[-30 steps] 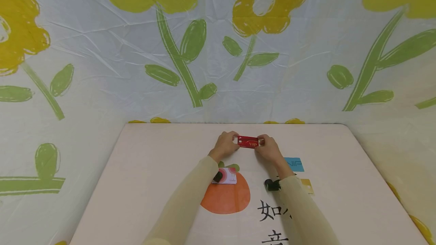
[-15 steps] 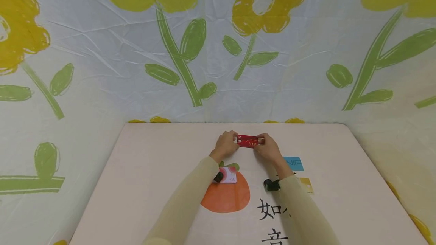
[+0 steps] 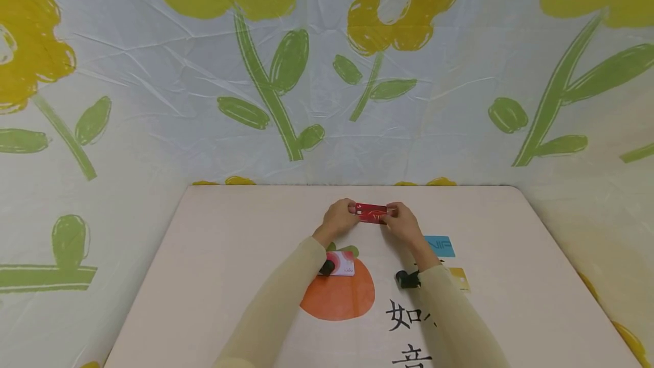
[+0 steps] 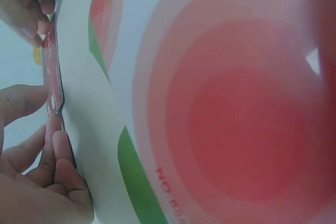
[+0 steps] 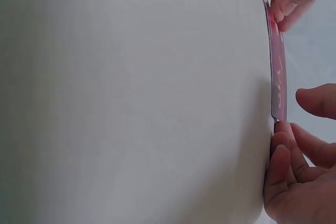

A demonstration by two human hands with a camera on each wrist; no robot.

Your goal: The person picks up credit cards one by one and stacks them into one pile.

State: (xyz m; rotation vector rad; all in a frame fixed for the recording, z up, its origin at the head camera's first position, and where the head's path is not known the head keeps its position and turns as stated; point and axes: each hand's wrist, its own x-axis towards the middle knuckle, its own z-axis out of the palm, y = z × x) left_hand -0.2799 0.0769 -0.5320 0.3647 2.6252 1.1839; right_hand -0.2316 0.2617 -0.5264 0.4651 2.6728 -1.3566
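Note:
A red card marked VIP (image 3: 370, 213) is held between both hands near the far side of the table. My left hand (image 3: 339, 217) grips its left end; in the left wrist view the thumb (image 4: 26, 100) lies over its face and the fingers sit at its end. At the right end, my right hand (image 3: 403, 223) holds it, the thumb covering part of the lettering. In the right wrist view the right hand (image 5: 304, 177) has its fingers against the card's edge (image 5: 278, 72), with the thumb apart from the edge in that view.
A white card with pink rings (image 3: 344, 263) lies on the orange fruit print, below the left forearm. Blue (image 3: 439, 246) and yellow (image 3: 458, 279) cards lie beside the right forearm. Black devices (image 3: 407, 279) show by both forearms. A flowered cloth (image 3: 327, 101) hangs behind the table.
Both hands stay in place with the card. Its face has tilted slightly, and the right thumb now covers more of the VIP lettering.

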